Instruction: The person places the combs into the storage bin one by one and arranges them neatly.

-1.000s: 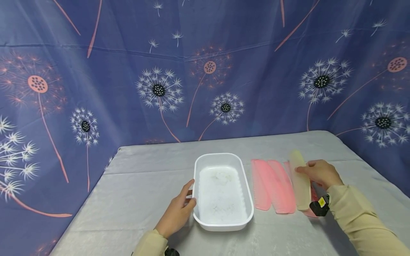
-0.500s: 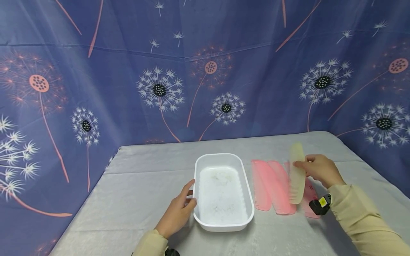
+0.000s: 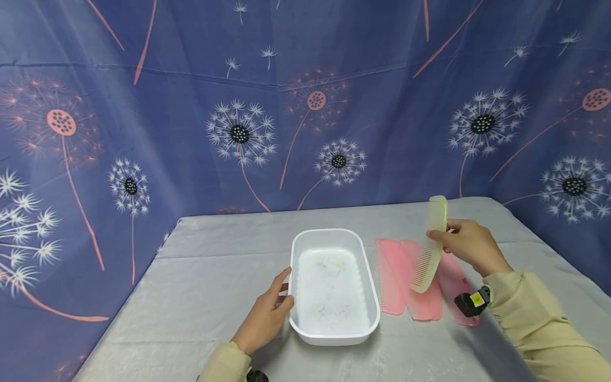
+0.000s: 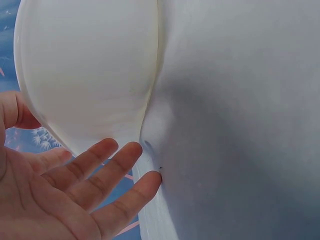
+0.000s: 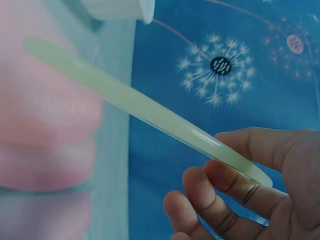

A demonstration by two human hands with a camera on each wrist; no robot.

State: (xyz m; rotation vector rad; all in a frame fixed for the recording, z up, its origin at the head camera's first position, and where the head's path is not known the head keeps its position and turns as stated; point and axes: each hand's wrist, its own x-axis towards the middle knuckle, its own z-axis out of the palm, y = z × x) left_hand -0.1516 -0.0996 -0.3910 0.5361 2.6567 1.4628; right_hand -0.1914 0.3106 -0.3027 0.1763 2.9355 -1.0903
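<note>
In the head view my right hand (image 3: pixel 470 245) pinches a pale yellow comb (image 3: pixel 431 260) between thumb and fingers, its teeth facing left. The comb is raised and slanted above several pink combs (image 3: pixel 390 281). The right wrist view shows the same comb (image 5: pixel 145 107) edge-on, with the right hand (image 5: pixel 255 187) gripping one part of it. My left hand (image 3: pixel 264 314) rests against the left wall of a white plastic tray (image 3: pixel 334 340), fingers loosely spread. Up close in the left wrist view, the left hand (image 4: pixel 75 185) has its fingers beside the tray wall (image 4: pixel 95 65).
A grey cloth (image 3: pixel 215 286) covers the table. Behind it hangs a blue curtain (image 3: pixel 396 143) printed with dandelions. The pink combs lie just right of the tray, partly overlapping. Each wrist carries a small black device.
My right hand has lifted the yellow comb off the pink combs, moving it up and slightly left while tilting it. The left hand and the tray have stayed put.
</note>
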